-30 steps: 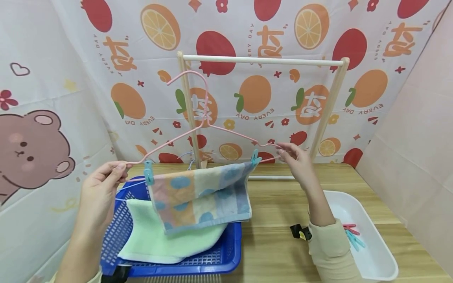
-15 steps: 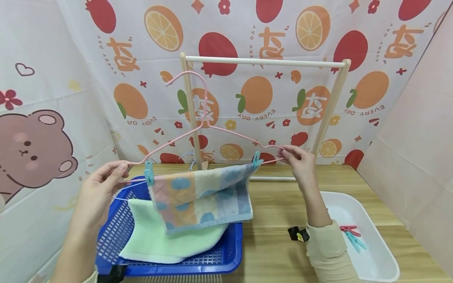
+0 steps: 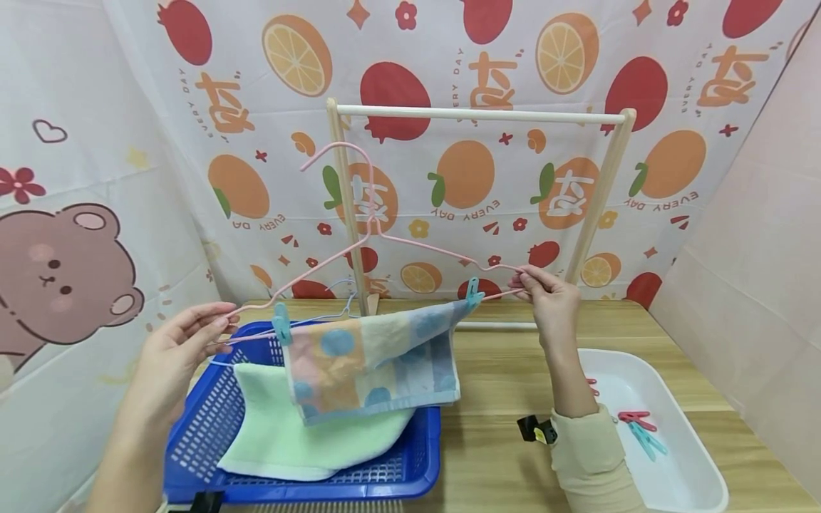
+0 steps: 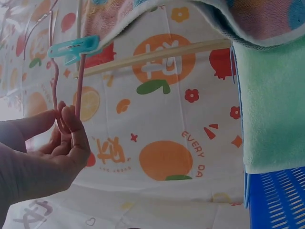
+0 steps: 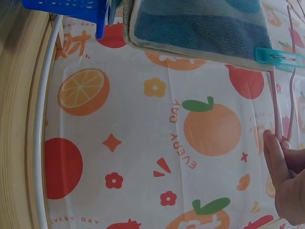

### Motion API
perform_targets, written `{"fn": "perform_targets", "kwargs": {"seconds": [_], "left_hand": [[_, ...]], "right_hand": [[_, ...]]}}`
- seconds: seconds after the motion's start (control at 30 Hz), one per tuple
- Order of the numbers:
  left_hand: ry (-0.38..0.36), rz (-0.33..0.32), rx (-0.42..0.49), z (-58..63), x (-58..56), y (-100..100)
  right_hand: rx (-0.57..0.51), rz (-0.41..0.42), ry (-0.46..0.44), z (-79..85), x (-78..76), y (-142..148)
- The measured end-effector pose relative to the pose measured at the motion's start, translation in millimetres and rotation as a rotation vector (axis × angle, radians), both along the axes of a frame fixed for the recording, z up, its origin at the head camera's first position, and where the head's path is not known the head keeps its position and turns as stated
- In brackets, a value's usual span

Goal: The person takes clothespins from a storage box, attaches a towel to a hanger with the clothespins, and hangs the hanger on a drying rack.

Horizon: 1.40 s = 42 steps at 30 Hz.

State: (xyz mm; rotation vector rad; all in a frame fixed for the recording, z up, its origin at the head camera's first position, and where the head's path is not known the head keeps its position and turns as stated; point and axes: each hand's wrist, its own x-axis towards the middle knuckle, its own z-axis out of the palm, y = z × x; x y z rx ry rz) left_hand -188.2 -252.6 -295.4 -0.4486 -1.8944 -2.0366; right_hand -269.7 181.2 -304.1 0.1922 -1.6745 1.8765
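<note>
A pink clothes hanger [image 3: 423, 246] is held up between both hands, hook pointing up and left. My left hand [image 3: 186, 349] pinches its left end, while my right hand [image 3: 548, 299] pinches the right end. A small towel [image 3: 378, 356] with pastel patches and blue dots hangs over the hanger's lower bar. One blue clothespin [image 3: 281, 324] clips its left corner; another clothespin [image 3: 473, 292] clips the right corner. In the left wrist view the thumb and fingertips [image 4: 66, 114] close on the pink wire. The right wrist view shows the same at the other end.
Below the towel stands a blue basket [image 3: 423, 463] with a light green towel [image 3: 308, 442] and a blue hanger [image 3: 340, 313] in it. Behind is a drying rack with a white top rail [image 3: 481, 112]. A white tray [image 3: 699, 456] on the right holds red and blue clothespins [image 3: 641, 431].
The hanger has dipped slightly on its left side, and its hook has lowered. My right hand has shifted a little to the right. Both hands keep their hold.
</note>
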Motion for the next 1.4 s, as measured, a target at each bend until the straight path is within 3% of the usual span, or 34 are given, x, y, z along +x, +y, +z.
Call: {"fn": "perform_targets", "kwargs": {"seconds": [0.17, 0.4, 0.67, 1.03, 1.4], "left_hand": [[0.048, -0.083, 0.113, -2.8, 0.0, -4], [0.041, -0.116, 0.313, -4.1, 1.9, -9], [0.017, -0.086, 0.348, 0.9, 4.7, -8], [0.078, -0.076, 0.432, 18.0, 3.4, -3], [0.0, -0.188, 0.504, 39.1, -7.0, 3]], "right_hand": [[-0.076, 0.006, 0.039, 1.3, 0.2, -2], [-0.097, 0.003, 0.038, 3.8, 3.1, -2], [-0.138, 0.04, 0.02, 8.2, 8.0, -2], [-0.151, 0.18, 0.053, 21.1, 23.9, 9], [-0.114, 0.184, 0.076, 34.2, 33.1, 25]]}}
